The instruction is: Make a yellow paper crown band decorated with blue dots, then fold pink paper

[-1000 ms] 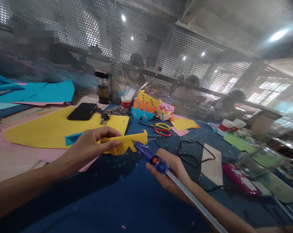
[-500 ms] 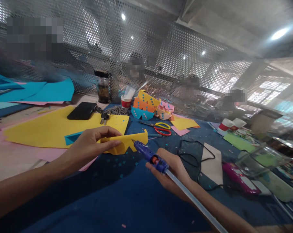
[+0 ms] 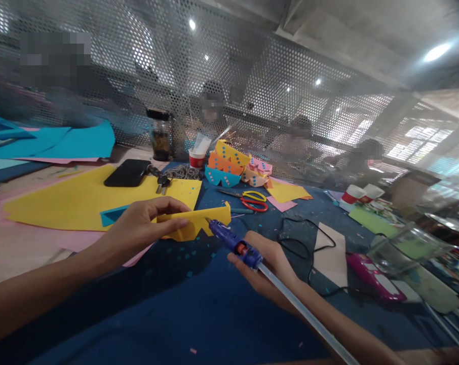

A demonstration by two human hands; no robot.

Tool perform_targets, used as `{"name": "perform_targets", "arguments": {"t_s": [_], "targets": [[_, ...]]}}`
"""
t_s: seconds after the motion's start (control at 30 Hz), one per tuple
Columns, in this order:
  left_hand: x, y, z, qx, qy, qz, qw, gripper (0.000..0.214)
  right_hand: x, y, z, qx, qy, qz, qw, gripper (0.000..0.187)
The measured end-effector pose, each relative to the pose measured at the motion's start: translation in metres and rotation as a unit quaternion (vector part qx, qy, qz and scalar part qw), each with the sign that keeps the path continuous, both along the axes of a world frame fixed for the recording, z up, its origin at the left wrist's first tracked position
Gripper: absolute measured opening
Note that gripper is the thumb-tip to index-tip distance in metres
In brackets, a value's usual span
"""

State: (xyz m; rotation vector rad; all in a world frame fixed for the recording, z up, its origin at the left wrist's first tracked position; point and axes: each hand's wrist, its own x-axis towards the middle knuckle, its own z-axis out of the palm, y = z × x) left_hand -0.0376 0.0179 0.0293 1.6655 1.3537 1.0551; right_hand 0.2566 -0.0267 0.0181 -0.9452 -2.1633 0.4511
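Observation:
My left hand [image 3: 148,223] pinches a folded yellow paper cutout [image 3: 199,222] between thumb and fingers. The cutout has a notched lower edge and is held just above the blue tabletop [image 3: 168,314]. My right hand [image 3: 271,263] is wrapped around a blue hot glue gun [image 3: 233,243], whose tip is at the cutout's face; whether it touches, I cannot tell. A long translucent glue stick [image 3: 305,314] sticks out of its back end. Small blue paper bits [image 3: 189,274] lie scattered below the cutout.
Finished-looking paper cutouts with dots [image 3: 224,177] stand at the back, near scissors [image 3: 254,199]. A phone [image 3: 126,173] and keys [image 3: 162,183] rest on yellow paper [image 3: 62,203]. To the right are a black cord [image 3: 309,248], a magenta device [image 3: 377,279] and a glass container [image 3: 396,251].
Almost nothing differs. Both hands, the yellow cutout and the glue gun keep nearly the same position, while the whole view shifts very slightly.

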Motion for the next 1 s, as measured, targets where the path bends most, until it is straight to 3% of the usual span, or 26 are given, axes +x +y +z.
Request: {"name": "perform_targets", "arguments": {"t_s": [1.0], "targets": [[0.0004,-0.0007,0.0014,-0.014,-0.017,-0.001,1.000,0.039,0.0019,0.0010,-0.0050,0.002,-0.009,-0.007,1.000,0.023]]}}
